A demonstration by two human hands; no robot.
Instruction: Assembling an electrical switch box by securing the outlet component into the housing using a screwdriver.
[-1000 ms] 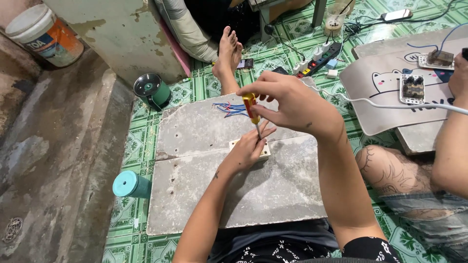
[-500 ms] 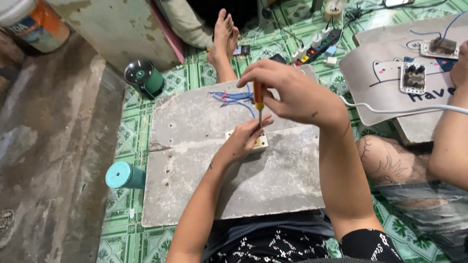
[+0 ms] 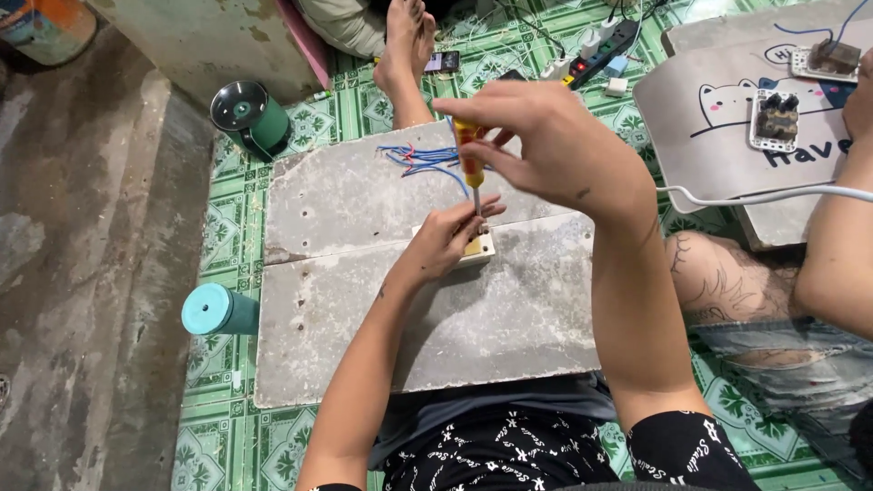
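My right hand (image 3: 546, 145) grips the orange and yellow handle of a screwdriver (image 3: 470, 168), which stands upright with its tip down on a small cream switch box (image 3: 478, 249). My left hand (image 3: 441, 241) lies over that box and pinches it, with fingertips by the screwdriver shaft. The box rests in the middle of a grey board (image 3: 364, 300) lying across my lap. A bundle of blue and red wires (image 3: 414, 159) lies on the board just beyond the box.
A teal cup (image 3: 216, 311) stands at the board's left edge and a green round device (image 3: 247, 116) beyond it. Another person's arm (image 3: 841, 245) and knee are at the right, beside a second board (image 3: 709, 109) with a switch module (image 3: 773, 118). A power strip (image 3: 600, 50) lies further back.
My view has shifted slightly, so the board sits lower in the picture. Both hands stay on the box and screwdriver, which remains upright; the right hand's fingers have shifted on the handle.
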